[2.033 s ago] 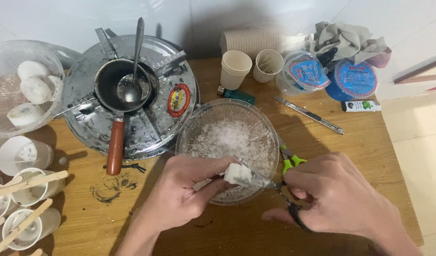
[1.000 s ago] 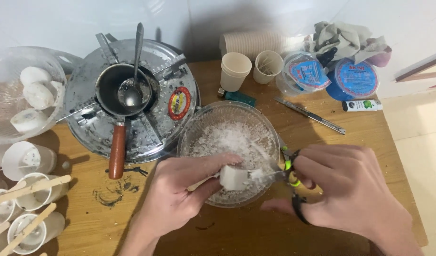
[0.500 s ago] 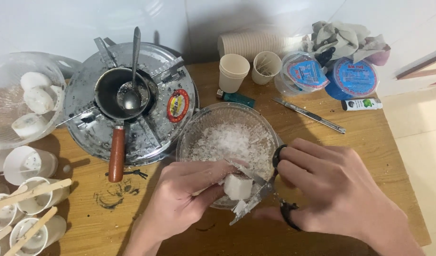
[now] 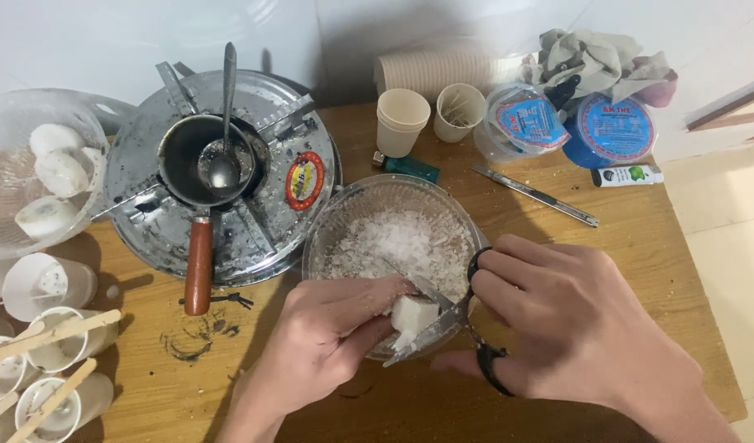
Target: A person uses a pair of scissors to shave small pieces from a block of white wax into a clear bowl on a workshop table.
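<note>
A wooden worktop [image 4: 639, 246] fills most of the frame, and on its upper left stands a round metal stove [image 4: 229, 180] carrying a small dark pan [image 4: 200, 168] with a wooden handle and a ladle [image 4: 225, 131] resting in it. At the far left edge sits a clear bowl [image 4: 32, 164] of white lumps, and below it, in the lower left, a cluster of small cups [image 4: 41, 361] with flat wooden sticks laid across them. In the centre is a glass bowl [image 4: 393, 246] (filled with white flakes), and both hands meet over its near rim. The right hand [image 4: 574, 328], lower right of centre, is closed through the black loops of a pair of scissors [image 4: 442, 316], whose blades stand open around a white block [image 4: 411, 316]. The left hand [image 4: 332, 344], lower centre, pinches that block between thumb and fingers, holding it just above the bowl's near edge. Along the top right lie stacked paper cups [image 4: 401, 123], two round lidded tubs [image 4: 574, 127] and a crumpled cloth [image 4: 598, 57]. Smaller things lie between: a craft knife [image 4: 537, 195], a green lighter [image 4: 410, 168] and a little white tube [image 4: 627, 175].
</note>
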